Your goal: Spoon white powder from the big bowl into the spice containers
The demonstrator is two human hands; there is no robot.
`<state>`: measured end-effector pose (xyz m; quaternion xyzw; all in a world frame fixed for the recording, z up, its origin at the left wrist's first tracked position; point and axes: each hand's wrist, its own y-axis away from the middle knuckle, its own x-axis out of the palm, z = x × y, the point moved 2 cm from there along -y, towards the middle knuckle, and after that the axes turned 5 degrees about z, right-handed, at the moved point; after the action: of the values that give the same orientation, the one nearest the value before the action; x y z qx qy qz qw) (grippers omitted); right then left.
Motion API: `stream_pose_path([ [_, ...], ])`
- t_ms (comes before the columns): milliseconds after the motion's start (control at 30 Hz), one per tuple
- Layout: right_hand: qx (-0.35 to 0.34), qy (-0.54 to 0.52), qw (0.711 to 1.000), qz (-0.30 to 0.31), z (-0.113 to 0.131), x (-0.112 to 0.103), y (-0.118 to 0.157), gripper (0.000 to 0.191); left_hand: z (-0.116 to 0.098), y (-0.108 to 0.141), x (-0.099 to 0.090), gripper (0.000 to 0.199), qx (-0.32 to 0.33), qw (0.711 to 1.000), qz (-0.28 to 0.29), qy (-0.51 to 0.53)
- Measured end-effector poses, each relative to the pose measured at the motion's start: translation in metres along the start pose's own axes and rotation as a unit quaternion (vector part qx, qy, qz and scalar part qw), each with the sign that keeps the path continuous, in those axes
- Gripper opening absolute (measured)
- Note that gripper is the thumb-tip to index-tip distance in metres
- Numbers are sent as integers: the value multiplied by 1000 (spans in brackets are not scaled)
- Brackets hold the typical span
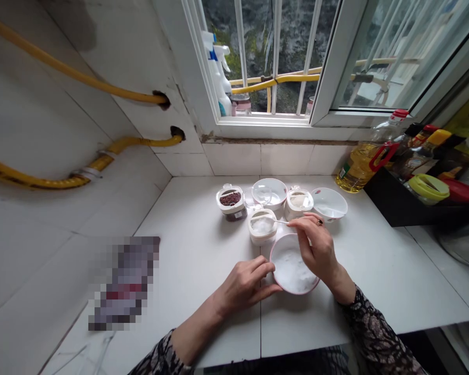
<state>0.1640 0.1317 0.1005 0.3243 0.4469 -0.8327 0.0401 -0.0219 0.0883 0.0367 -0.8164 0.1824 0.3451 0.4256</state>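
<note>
My left hand is closed on the left rim of a pink-edged bowl that stands on the counter, fingers at its side. White granules cover the inside of the bowl. Above its far right side, my right hand pinches the handle of a small white spoon. The spoon's other end reaches into a jar of white granules just behind the bowl. A ring is on one right-hand finger. The spoon's tip is hard to make out against the white contents.
Behind stand a jar of dark red bits, a jar with pale contents and two white bowls, one at the back and one at right. An oil bottle is beside a black condiment rack. A blurred-out item lies left.
</note>
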Motion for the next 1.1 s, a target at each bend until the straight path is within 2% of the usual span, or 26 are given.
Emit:
stream_pose_path([
  [67, 31, -16, 999, -25, -2, -8, 1, 24, 0, 0, 0, 26, 1, 1000, 1, 2],
  [133, 69, -39, 997, -25, -6, -13, 3, 19, 0, -1, -1, 25, 2, 1000, 2, 5],
  [233, 105, -49, 993, 27, -12, -14, 7, 19, -1, -1, -2, 25, 1, 1000, 2, 10],
  [400, 97, -37, 984, 144, -15, 1, 13, 21, 0, 0, -1, 24, 0, 1000, 0, 17],
  [567, 157, -96, 964, 191, -14, 4, 15, 22, -1, -1, -2, 23, 0, 1000, 6, 15],
  [733, 231, -167, 939, 192, -13, -1, 14, 21, -1, -1, -2, 24, 1, 1000, 3, 10],
  [833, 273, -191, 928, 169, -14, -2, 14, 20, -1, -1, -2, 24, 4, 1000, 1, 14],
  [967, 312, -183, 924, 125, -18, -5, 14, 18, -1, 0, -1, 24, 4, 1000, 1, 13],
  [1100, 319, -168, 927, 108, -20, -7, 13, 17, -1, 0, -2, 24, 2, 1000, 3, 12],
])
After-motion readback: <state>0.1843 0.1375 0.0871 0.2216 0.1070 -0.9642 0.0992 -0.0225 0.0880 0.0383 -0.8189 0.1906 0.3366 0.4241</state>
